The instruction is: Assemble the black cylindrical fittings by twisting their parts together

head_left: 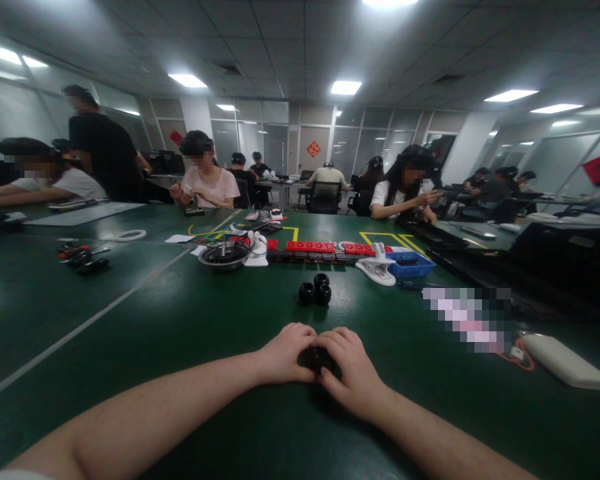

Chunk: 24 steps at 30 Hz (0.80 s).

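Observation:
Both my hands meet on the green table (pixel 180 313) just in front of me. My left hand (pixel 285 353) and my right hand (pixel 353 373) are closed together around a small black round part (pixel 317 360), which shows only between the fingers. A little farther away on the table stand three similar black round parts (pixel 315 291) in a tight cluster, apart from my hands.
Behind the cluster lie a row of red blocks (pixel 310 247), a blue bin (pixel 411 265), a white clamp-like tool (pixel 377 270) and a dark bowl (pixel 224 255). A white flat pack (pixel 565 360) lies at the right. Black tools (pixel 83 257) lie left. Other people sit at the far side.

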Tool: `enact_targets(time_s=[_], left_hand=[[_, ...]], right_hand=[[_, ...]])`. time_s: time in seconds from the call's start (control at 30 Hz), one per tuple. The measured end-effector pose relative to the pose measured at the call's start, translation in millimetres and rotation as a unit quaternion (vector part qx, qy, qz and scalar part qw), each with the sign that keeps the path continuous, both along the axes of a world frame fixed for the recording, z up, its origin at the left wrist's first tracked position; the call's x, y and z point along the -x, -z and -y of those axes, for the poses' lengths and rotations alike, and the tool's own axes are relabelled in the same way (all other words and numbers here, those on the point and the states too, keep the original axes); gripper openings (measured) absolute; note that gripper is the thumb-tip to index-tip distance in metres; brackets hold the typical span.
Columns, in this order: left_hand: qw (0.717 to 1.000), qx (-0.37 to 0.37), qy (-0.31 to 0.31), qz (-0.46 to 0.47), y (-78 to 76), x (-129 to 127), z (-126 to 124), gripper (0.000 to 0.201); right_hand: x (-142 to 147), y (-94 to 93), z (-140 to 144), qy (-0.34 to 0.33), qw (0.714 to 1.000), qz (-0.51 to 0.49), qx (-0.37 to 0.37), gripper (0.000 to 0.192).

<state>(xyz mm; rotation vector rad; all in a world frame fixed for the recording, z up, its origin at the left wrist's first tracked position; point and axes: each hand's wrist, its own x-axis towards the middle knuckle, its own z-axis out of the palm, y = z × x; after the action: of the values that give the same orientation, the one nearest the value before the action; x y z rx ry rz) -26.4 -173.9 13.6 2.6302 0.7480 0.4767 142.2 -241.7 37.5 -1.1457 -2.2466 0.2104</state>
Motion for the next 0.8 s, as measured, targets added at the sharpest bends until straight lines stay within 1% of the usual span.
enact_targets(time_s=[0.07,0.13,0.27,0.4,0.53,0.6,0.67,0.73,0.8], left_hand=[[1.0,-0.002,0.002,-0.004,1.4,0,-1,0.042],[1.0,-0.003,0.006,-0.008,1.7,0,-1,0.041],[1.0,-0.004,0.002,-0.004,0.8,0,0,0.043],[1.0,-0.013,0.004,-0.012,0.6,-1,0,0.032],[1.0,-0.011,0.008,-0.015,2.2,0,-1,0.043],[1.0,-0.011,0.008,-0.013,3.1,0,-1,0.045],[1.0,-0.015,0.005,-0.01,3.4,0,-2,0.041],[1.0,-0.017,0.005,-0.006,2.6,0,-1,0.037],[1.0,-0.015,0.009,-0.002,1.2,0,-1,0.039]], right_hand=[[1,-0.4,1,-0.016,1.0,0.006,0.0,0.039],[2,-0.4,3,-0.024,1.0,0.011,-0.003,0.036],[5,-2.2,8,-0.035,0.999,0.028,-0.02,0.022],[5,-8.1,11,-0.048,0.997,0.05,-0.039,0.007],[3,-11.1,14,-0.071,0.995,0.045,-0.046,0.008],[1,-10.0,14,-0.078,0.995,0.032,-0.059,0.008],[-1,-7.5,13,-0.059,0.995,0.01,-0.082,0.008],[-3,-4.2,10,-0.014,0.994,-0.017,-0.102,0.008],[-5,-0.3,6,0.029,0.993,-0.042,-0.108,0.008]])
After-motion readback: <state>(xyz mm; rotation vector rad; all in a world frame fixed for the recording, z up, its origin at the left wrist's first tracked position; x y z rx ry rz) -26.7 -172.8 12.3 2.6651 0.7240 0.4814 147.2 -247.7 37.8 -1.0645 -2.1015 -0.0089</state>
